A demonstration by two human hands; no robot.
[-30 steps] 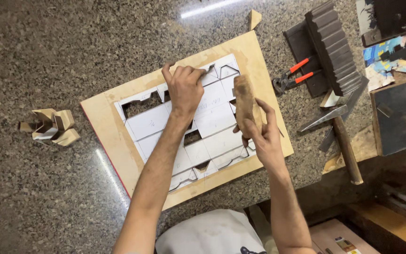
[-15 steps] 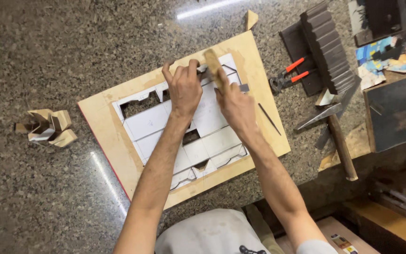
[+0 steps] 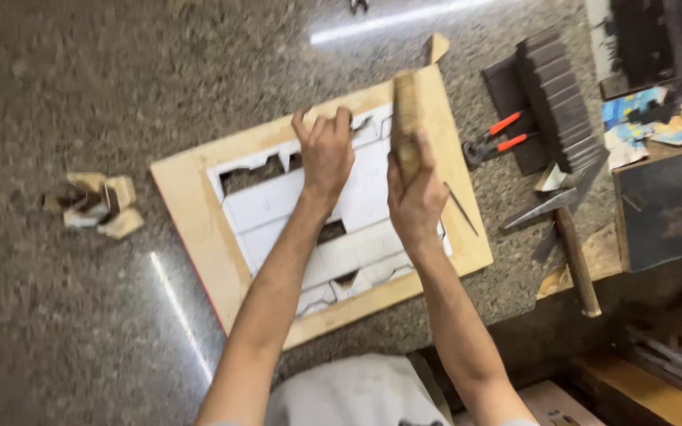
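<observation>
Right hand (image 3: 414, 197) grips a wooden block (image 3: 406, 118), fingers wrapped around its lower end; block stands roughly upright, raised over the upper right part of the plywood board (image 3: 191, 213). Whether the block touches the board cannot be told. Left hand (image 3: 325, 150) lies palm down, fingers spread flat, pressing the white cut-out sheet (image 3: 266, 207) near the board's top edge. It holds nothing.

Board lies tilted on the speckled stone surface (image 3: 80, 79), the white sheet set within its pale wood border. Jagged openings along the sheet's upper and lower parts show dark below. A thin dark metal strip (image 3: 461, 209) lies on the board just right of the right hand.

Left of the board, well apart: small heap of wood and paper scraps (image 3: 96, 207). Right of the board: pliers with red handles (image 3: 492, 142), beside a stack of dark ridged strips (image 3: 556, 102). Below these, a hammer (image 3: 566, 237) with wooden handle, near the surface's edge. Small wood offcut (image 3: 436, 47) just above the board's top corner. Both forearms cross the board's lower half and hide part of the sheet.
</observation>
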